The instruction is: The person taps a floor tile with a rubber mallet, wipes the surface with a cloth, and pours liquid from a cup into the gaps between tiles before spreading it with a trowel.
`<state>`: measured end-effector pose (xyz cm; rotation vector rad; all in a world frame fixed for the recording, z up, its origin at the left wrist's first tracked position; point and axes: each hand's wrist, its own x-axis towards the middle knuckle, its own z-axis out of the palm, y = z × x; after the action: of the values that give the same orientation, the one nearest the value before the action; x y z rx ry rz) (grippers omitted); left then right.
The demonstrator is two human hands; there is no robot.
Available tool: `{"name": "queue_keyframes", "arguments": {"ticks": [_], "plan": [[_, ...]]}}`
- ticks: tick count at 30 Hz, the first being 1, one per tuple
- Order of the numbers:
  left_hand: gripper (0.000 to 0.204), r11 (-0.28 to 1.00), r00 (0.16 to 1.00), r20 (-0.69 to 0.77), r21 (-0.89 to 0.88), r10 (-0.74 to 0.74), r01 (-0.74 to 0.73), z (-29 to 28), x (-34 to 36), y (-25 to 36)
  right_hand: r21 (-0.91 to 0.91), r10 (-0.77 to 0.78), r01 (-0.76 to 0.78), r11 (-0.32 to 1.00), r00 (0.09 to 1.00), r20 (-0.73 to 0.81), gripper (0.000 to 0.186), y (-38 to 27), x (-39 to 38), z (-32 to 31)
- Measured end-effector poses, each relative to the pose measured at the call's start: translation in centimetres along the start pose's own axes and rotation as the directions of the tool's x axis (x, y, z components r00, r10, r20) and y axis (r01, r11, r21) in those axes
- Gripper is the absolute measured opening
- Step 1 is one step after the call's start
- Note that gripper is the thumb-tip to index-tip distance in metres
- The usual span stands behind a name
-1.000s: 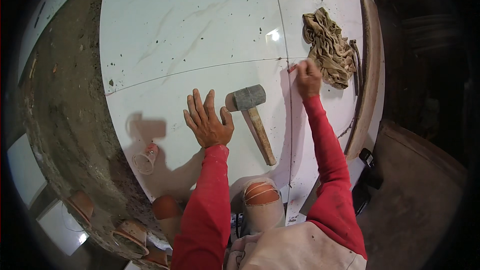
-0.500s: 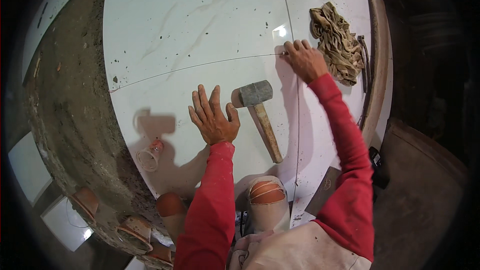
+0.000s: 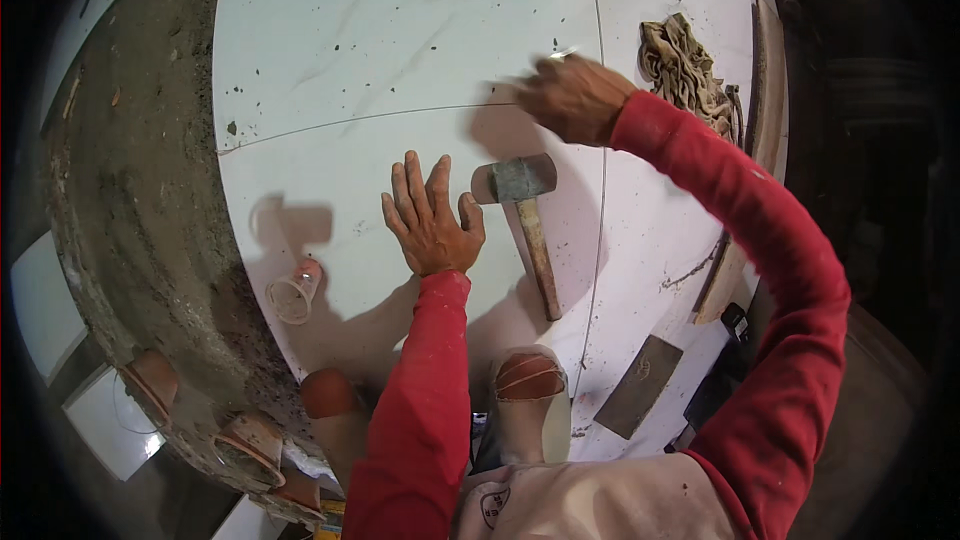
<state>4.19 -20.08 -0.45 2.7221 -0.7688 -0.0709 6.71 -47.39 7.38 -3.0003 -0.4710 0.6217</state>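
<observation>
My left hand [image 3: 436, 225] lies flat on a white marbled floor tile [image 3: 350, 230], its fingers spread and empty. My right hand [image 3: 580, 100] is over the joint between the tiles, above the mallet's head; motion smears its fingers, so what they hold, if anything, is not clear. Between and below my hands, a rubber mallet [image 3: 537, 240] with a dark grey head and worn wooden handle rests on the tile. Left of my left forearm, a small clear plastic cup [image 3: 290, 298] with something reddish in it lies tipped over. A crumpled brown rag [image 3: 688, 70] sits at the far right.
A strip of rough grey mortar [image 3: 150, 180] borders the tiles on the left, with several terracotta-coloured curved pieces [image 3: 252, 445] at lower left. A wooden plank [image 3: 770, 85] runs along the right edge. Near my right knee lies a flat grey-brown rectangular piece [image 3: 640, 387]. Crumbs dot the tiles.
My right hand has swung leftward along the tile joint, its elbow now out to the right. My left hand stays flat in place. The view has shifted slightly.
</observation>
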Motion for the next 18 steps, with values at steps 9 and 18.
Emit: {"name": "queue_keyframes", "arguments": {"ticks": [9,18], "plan": [[0.061,0.999,1.000,0.012,-0.045,0.007,-0.006,-0.2,0.0,0.4,0.582,0.684,-0.486,0.653,0.707,-0.177,0.029,10.0,-6.6,-0.3],[0.062,0.999,1.000,0.023,-0.043,0.011,-0.009,-0.1,0.0,0.8,0.794,0.925,-0.490,0.361,0.293,-0.240,0.027,11.7,-4.0,10.5]]}}
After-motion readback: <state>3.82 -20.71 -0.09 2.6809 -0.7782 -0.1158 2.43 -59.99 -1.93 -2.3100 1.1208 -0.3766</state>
